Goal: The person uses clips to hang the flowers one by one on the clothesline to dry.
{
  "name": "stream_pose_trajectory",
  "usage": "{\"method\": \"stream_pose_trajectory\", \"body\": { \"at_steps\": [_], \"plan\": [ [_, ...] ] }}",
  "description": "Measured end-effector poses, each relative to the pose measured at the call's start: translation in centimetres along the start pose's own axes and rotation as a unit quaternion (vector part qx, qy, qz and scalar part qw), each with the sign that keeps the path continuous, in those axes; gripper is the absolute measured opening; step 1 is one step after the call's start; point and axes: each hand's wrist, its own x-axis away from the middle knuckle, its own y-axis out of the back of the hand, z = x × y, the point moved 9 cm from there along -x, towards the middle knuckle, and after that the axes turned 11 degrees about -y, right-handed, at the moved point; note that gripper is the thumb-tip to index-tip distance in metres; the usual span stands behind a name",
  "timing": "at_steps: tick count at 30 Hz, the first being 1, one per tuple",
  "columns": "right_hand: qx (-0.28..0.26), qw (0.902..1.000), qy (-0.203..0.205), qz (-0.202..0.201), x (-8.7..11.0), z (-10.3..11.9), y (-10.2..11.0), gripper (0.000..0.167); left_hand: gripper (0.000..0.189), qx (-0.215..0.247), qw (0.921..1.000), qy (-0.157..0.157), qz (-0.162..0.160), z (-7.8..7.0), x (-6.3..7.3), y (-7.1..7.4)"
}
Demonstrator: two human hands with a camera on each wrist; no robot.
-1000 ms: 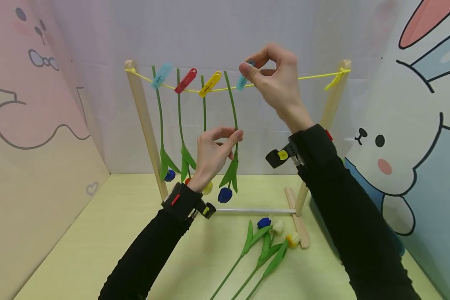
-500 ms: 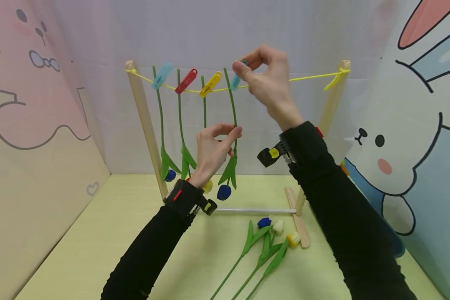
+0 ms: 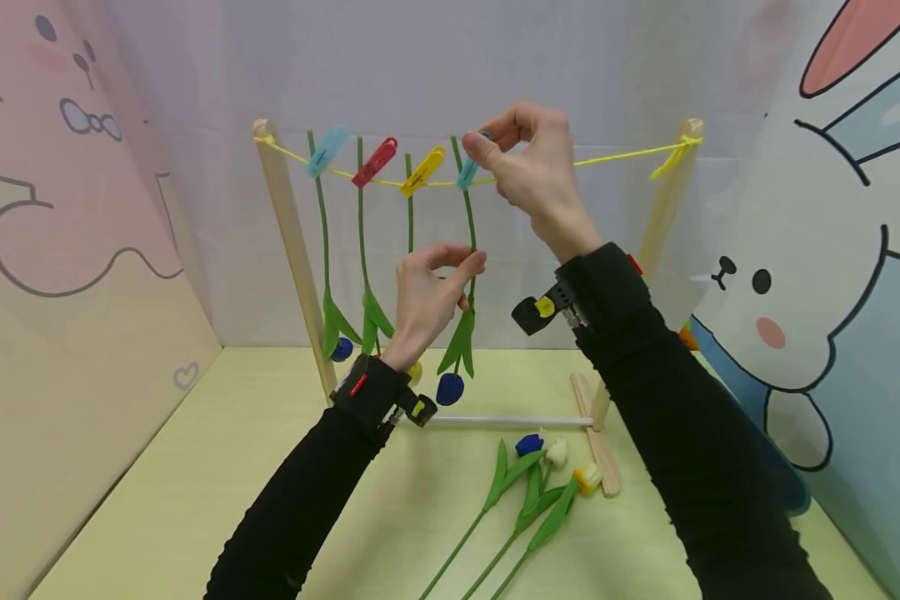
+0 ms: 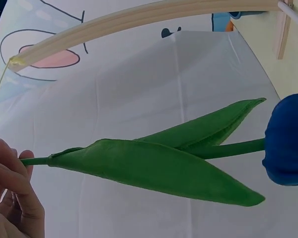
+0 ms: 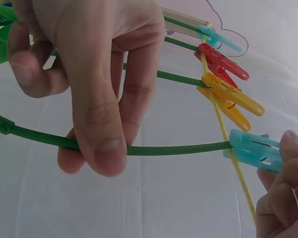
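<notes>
My left hand (image 3: pixel 431 296) pinches the green stem of an artificial blue tulip (image 3: pixel 450 389), which hangs head down; its leaves (image 4: pixel 149 171) and bloom fill much of the left wrist view. Above it, my right hand (image 3: pixel 536 171) pinches the upper end of a light blue clothespin (image 3: pixel 467 172). In the right wrist view that clothespin's jaws sit over both the stem's top and the yellow line (image 5: pixel 243 183). To the left, light blue, red (image 3: pixel 375 162) and yellow (image 3: pixel 423 170) clothespins hold other upside-down tulips on the line. My left hand and wrist partly hide those blooms.
Two wooden posts (image 3: pixel 288 242) carry the line, joined low down by a pale rod (image 3: pixel 510 422). Blue, white and yellow tulips (image 3: pixel 528 533) lie on the table (image 3: pixel 157 500) in front. A blue container (image 3: pixel 791 483) is partly hidden behind my right arm.
My right hand has moved left with the light blue clothespin, from beside the stem to onto the stem and line. My left hand has barely moved on the stem.
</notes>
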Motion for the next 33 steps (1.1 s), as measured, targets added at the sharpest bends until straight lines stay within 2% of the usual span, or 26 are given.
{"method": "stream_pose_trajectory", "body": {
  "at_steps": [14, 19, 22, 24, 28, 31, 33],
  "plan": [
    [0.001, 0.9995, -0.027, 0.016, 0.0, -0.7, 0.0, 0.017, 0.020, -0.010, 0.9999, 0.006, -0.001, 0.2, 0.0, 0.1],
    [0.001, 0.9994, -0.022, 0.026, 0.2, -0.8, 0.0, 0.024, 0.023, -0.026, 0.9996, 0.007, -0.003, 0.2, 0.1, 0.2],
    [-0.001, 0.9996, -0.016, 0.024, 0.6, -0.9, 0.3, 0.033, 0.031, -0.042, 0.9991, 0.001, -0.006, 0.0, 0.5, 0.3],
    [0.000, 0.9999, 0.003, 0.015, 1.2, -0.8, 0.7, 0.038, 0.039, -0.061, 0.9980, -0.011, -0.013, -0.2, 1.1, 0.5],
    [-0.004, 0.9949, 0.099, -0.019, 3.5, -0.5, 2.3, 0.036, 0.047, -0.095, 0.9940, -0.050, -0.021, -1.1, 3.4, 0.7],
    [-0.016, 0.9869, 0.159, -0.020, 6.0, -1.5, 3.6, 0.030, 0.039, -0.080, 0.9950, -0.056, 0.018, -1.0, 6.2, 0.0],
    [-0.015, 0.9874, 0.158, -0.003, 7.7, -3.3, 4.3, 0.029, 0.029, -0.069, 0.9944, -0.040, 0.069, -0.3, 8.3, -0.9]
  ]
}}
